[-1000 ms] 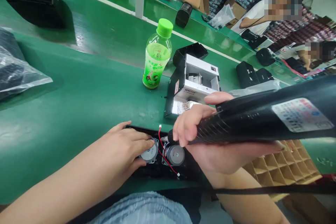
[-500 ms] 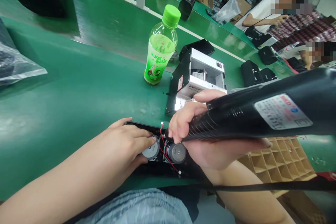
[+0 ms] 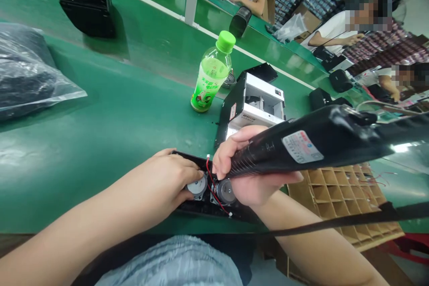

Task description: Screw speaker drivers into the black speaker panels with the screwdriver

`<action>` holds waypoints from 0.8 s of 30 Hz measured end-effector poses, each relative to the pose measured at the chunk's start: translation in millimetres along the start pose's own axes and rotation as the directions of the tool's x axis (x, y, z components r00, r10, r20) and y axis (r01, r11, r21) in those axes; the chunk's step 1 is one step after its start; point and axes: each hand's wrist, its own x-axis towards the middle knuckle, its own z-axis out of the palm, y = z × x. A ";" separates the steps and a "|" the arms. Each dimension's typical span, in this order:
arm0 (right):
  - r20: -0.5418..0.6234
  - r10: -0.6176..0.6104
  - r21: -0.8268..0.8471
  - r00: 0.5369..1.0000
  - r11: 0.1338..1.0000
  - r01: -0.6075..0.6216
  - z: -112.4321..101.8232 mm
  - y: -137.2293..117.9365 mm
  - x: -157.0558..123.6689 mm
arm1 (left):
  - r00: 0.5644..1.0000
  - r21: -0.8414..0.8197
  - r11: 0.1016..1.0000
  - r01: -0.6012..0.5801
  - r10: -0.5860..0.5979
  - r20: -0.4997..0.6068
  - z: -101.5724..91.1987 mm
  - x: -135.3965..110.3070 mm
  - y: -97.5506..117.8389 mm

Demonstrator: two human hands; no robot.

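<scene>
My left hand (image 3: 170, 176) rests on a long black panel (image 3: 201, 205), its fingertips against a round metal speaker driver (image 3: 197, 185). A second driver (image 3: 225, 191) sits beside the first, just under my right hand (image 3: 243, 174). Red and black wires (image 3: 212, 187) run between them and end in a small white connector (image 3: 208, 157). My right hand grips a black electric screwdriver (image 3: 311, 145) with a white label. Its tip is hidden behind my fingers.
A green-capped drink bottle (image 3: 212, 78) and an opened white-and-black housing (image 3: 250, 107) stand on the green workbench (image 3: 100, 143). A plastic bag of black parts (image 3: 30, 71) lies left. A cardboard divider tray (image 3: 335, 196) sits right. Co-workers (image 3: 331, 31) sit beyond.
The view has shifted, showing more of the cardboard tray. The screwdriver has swung, its rear end rising to the right. My left hand stays on the panel.
</scene>
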 end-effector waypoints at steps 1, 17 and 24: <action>0.012 0.000 -0.005 1.000 1.000 0.000 -1.4 1.1 -0.7 | 1.000 0.006 1.000 0.000 0.000 0.000 -0.1 -0.6 0.0; -0.153 -0.052 -0.096 0.987 0.995 0.038 -12.4 -36.2 13.5 | 0.997 0.012 0.998 0.069 -0.069 0.019 3.2 -5.1 1.2; -0.253 -0.366 -0.362 0.896 0.894 0.263 -43.1 -89.1 53.3 | 0.999 0.043 0.998 0.045 -0.044 -0.032 4.7 -7.4 -4.3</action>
